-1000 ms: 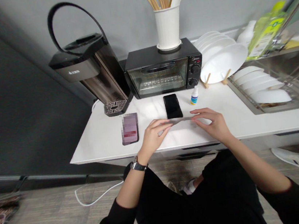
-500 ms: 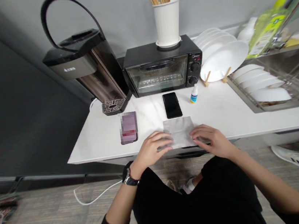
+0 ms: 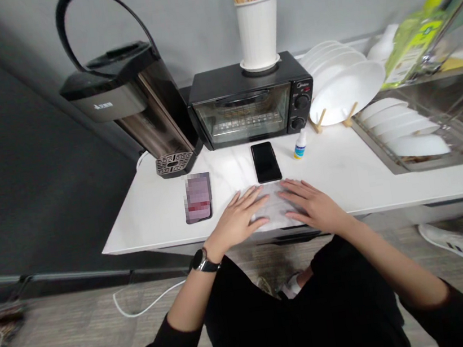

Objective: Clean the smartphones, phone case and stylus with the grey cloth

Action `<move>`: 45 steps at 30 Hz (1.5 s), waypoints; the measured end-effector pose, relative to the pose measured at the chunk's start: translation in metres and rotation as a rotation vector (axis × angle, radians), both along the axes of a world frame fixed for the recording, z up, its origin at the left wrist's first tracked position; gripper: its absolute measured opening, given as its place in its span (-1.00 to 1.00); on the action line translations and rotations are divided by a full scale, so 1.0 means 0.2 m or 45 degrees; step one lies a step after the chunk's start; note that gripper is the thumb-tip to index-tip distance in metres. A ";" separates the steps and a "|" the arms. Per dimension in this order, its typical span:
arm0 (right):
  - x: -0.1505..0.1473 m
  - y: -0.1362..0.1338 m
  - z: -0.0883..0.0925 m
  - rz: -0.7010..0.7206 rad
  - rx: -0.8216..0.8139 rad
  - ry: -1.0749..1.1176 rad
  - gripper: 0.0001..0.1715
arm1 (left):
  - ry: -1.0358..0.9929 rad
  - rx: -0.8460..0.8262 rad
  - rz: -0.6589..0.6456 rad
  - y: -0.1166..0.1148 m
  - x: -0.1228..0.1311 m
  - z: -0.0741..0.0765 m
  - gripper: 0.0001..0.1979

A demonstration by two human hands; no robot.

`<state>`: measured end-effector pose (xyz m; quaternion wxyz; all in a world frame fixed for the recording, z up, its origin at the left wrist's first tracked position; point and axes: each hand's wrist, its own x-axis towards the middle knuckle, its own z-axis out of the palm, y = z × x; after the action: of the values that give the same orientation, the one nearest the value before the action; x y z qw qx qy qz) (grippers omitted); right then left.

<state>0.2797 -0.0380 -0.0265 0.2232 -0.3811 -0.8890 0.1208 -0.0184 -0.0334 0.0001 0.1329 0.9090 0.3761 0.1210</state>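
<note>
A grey cloth (image 3: 274, 212) lies flat on the white counter (image 3: 355, 177) near its front edge. My left hand (image 3: 237, 218) rests palm down on the cloth's left side, fingers spread. My right hand (image 3: 311, 206) presses flat on its right side, fingers spread too. Most of the cloth is hidden under both hands. Just beyond the cloth lies a black phone (image 3: 266, 161), screen up. A second phone (image 3: 197, 196) lies to the left of my left hand. A small dropper bottle (image 3: 300, 145) stands right of the black phone.
At the back stand a black water boiler (image 3: 128, 104), a black toaster oven (image 3: 250, 103) with a white utensil holder (image 3: 256, 33) on top, and a rack of white plates (image 3: 342, 88). A sink (image 3: 429, 119) with white bowls is on the right.
The cloth was held up between both hands, then laid down on the counter. Both hands have now moved onto it and lie flat, fingers spread.
</note>
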 end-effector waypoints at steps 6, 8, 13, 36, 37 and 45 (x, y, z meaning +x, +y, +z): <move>0.00 0.02 0.03 0.020 -0.030 -0.070 -0.19 | 0.057 -0.017 0.009 0.00 0.01 0.01 -0.32; -0.01 0.05 0.04 -0.006 -0.032 -0.060 -0.18 | 0.055 0.004 0.037 0.01 0.03 0.02 -0.28; -0.05 0.15 0.04 -0.096 -0.026 -0.039 -0.29 | 0.041 0.044 0.085 0.10 0.09 0.02 -0.27; 0.18 0.19 0.05 -0.359 -0.109 0.313 -0.45 | 0.097 0.006 0.070 0.06 -0.06 0.01 -0.16; 0.19 0.23 0.04 -0.466 -0.080 0.395 -0.46 | 0.100 0.001 0.075 0.06 -0.06 0.01 -0.15; 0.13 0.62 0.08 -0.505 -0.063 0.617 -0.29 | -0.212 0.102 0.168 0.06 0.08 0.12 -0.29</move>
<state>0.3061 0.0851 -0.0111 0.4384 -0.5126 -0.7151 0.1836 -0.0019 -0.0214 0.0243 0.1190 0.8736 0.4177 0.2196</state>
